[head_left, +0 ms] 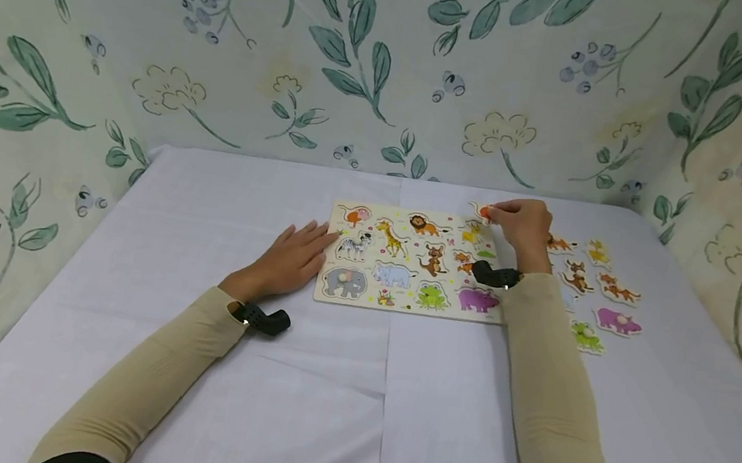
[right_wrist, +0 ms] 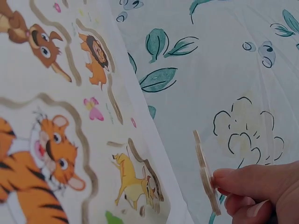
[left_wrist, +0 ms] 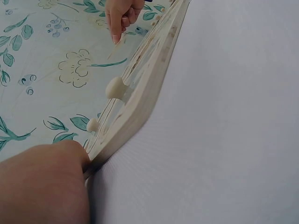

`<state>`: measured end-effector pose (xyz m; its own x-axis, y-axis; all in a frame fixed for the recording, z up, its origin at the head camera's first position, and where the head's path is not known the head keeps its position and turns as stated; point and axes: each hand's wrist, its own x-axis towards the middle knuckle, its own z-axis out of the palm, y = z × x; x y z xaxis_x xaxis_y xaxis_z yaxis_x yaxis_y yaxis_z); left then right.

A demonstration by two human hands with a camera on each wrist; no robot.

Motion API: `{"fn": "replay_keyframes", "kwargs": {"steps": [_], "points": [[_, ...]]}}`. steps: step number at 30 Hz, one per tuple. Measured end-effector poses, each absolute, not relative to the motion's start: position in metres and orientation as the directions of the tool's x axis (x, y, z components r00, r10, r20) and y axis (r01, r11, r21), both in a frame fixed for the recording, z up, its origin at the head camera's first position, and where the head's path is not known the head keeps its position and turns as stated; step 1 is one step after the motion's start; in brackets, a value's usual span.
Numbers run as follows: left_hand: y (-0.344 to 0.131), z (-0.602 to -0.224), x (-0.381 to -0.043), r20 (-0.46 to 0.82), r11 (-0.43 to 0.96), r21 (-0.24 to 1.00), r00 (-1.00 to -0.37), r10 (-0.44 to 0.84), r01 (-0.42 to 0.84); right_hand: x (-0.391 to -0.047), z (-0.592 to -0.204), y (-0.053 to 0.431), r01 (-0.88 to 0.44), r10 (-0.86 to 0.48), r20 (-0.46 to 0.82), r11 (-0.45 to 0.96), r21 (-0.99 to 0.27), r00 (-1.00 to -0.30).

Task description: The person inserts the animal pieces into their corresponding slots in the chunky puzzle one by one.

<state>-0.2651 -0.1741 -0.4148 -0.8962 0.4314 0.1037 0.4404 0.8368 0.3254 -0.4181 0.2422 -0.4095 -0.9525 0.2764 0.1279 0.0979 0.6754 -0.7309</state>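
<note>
A wooden animal puzzle board (head_left: 402,308) lies on the white-covered table. My left hand (head_left: 289,261) rests flat at its left edge, fingers extended, near the zebra (head_left: 352,246) and the elephant (head_left: 342,283). Round knobs (left_wrist: 116,88) stand up from the board in the left wrist view. Over the board's far right corner, my right hand (head_left: 523,225) pinches an orange puzzle piece (head_left: 479,211) between thumb and fingers. The right wrist view shows this piece (right_wrist: 205,175) edge-on, raised beside the board, its picture face hidden there.
Several loose animal pieces lie right of the board, among them a purple hippo (head_left: 617,322), a green frog (head_left: 587,338), a tiger (head_left: 618,289) and a kangaroo (head_left: 577,277). Part of this group is behind my right forearm. A patterned cloth wall (head_left: 357,132) stands behind the table.
</note>
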Motion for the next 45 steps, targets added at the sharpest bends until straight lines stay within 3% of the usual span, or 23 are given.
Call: {"fn": "replay_keyframes", "kwargs": {"steps": [4,14,45], "points": [[-0.174,-0.413,-0.265,0.108,0.837,0.322,-0.896,0.431,0.442,-0.419,-0.407,0.236,0.07,0.259,0.182,0.731,-0.678,-0.949],[-0.174,-0.416,-0.265,0.101,0.84,0.317,-0.896,0.432,0.441,-0.364,-0.345,0.199,0.012,0.215,0.161,0.631,-0.776,-0.963],[-0.175,-0.419,-0.265,0.14,0.833,0.306,-0.887,0.44,0.461,-0.369,-0.344,0.129,-0.171,0.032,0.238,0.601,-0.781,-0.971]]}}
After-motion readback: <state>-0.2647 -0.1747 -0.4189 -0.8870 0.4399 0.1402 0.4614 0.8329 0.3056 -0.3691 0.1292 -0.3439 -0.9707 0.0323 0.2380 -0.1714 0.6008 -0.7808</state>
